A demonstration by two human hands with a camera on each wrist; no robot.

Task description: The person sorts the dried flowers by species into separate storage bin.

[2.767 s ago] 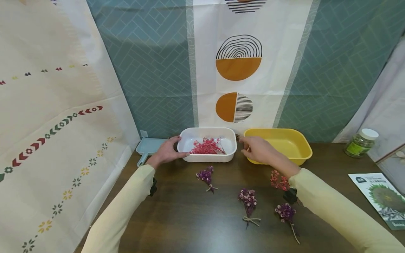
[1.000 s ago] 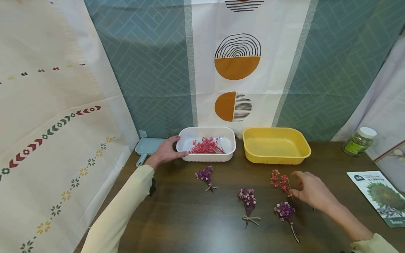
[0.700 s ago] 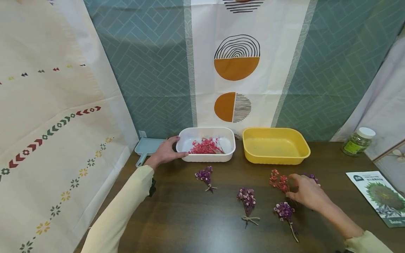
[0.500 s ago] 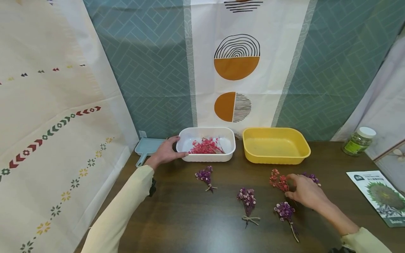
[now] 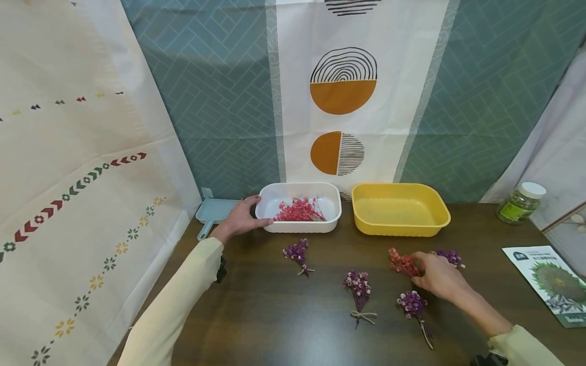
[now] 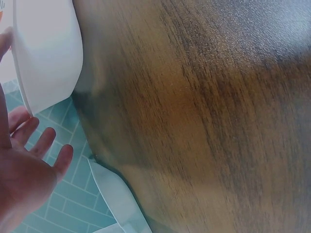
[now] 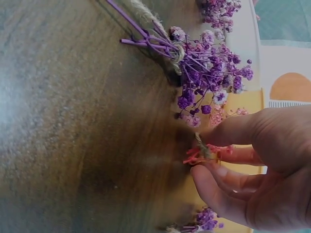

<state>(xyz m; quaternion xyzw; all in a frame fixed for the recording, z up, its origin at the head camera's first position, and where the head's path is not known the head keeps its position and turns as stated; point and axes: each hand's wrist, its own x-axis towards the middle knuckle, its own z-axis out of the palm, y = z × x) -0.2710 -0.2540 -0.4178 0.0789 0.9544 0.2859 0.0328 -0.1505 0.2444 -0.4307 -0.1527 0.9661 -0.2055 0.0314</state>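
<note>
My left hand (image 5: pixel 242 217) holds the left end of a white plastic basin (image 5: pixel 302 227), thumb at the front rim and fingers toward the back corner. Its other fingers hang loose in the left wrist view. Inside the basin lie red dried flowers (image 5: pixel 297 209). On the right, my right hand (image 5: pixel 440 274) pinches the twine-tied stems of a red dried flower bunch (image 5: pixel 402 262), low over the table. Around it lie purple bunches: one partly behind the hand (image 5: pixel 450 257), one in front (image 5: pixel 412 304), one to its left (image 5: pixel 358 285). Another purple bunch (image 5: pixel 296 251) lies before the basin.
A yellow basin (image 5: pixel 400 230) with nothing inside stands right of the white one. At the left back is a light blue dustpan (image 5: pixel 215 209). A lidded jar (image 5: pixel 520 204) and a printed seed packet (image 5: pixel 551 284) are at the right. Fabric hangs behind the brown table (image 5: pixel 256 315).
My right hand has come from beside the yellow basin down to the red bunch and closed on its stems; the bunch has shifted slightly. My left hand stays at the white basin.
</note>
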